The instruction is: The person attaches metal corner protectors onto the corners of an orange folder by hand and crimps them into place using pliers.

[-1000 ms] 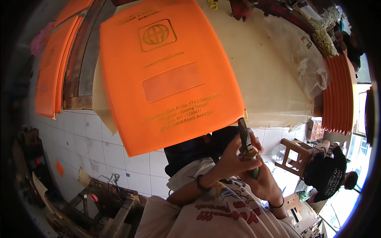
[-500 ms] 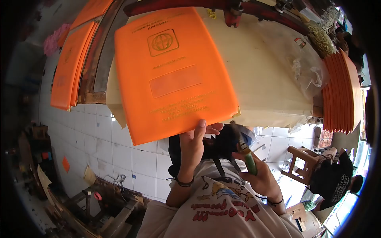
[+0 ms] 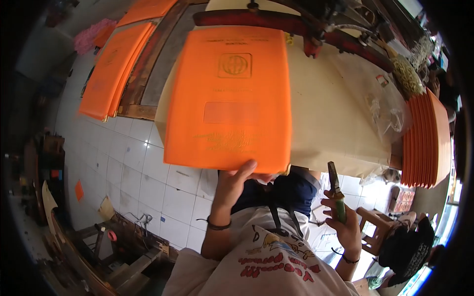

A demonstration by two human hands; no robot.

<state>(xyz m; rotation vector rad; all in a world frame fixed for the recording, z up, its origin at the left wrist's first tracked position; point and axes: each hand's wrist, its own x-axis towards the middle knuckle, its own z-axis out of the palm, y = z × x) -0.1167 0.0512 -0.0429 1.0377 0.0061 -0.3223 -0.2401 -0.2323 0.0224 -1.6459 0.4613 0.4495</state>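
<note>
An orange folder (image 3: 227, 116) with gold print and a gold metal corner lies over the paper-covered table (image 3: 340, 123). My left hand (image 3: 234, 185) grips its near edge, thumb on top and fingers underneath. Off to the right of the folder, my right hand (image 3: 343, 219) is closed around the green handle of a pair of pliers (image 3: 337, 190), whose metal jaws point up and away from me. The pliers are apart from the folder.
Orange folders (image 3: 116, 74) are stacked at the left, and a row of orange folders (image 3: 427, 140) stands at the right. A clear plastic bag (image 3: 375, 93) lies on the table. A dark red metal bar (image 3: 256, 19) crosses the back. A person (image 3: 407, 246) sits by a wooden stool (image 3: 375, 227).
The folder has turned to lie straighter in front of me, with my left hand still on its edge. My right hand has moved right with the pliers, away from the folder's corner.
</note>
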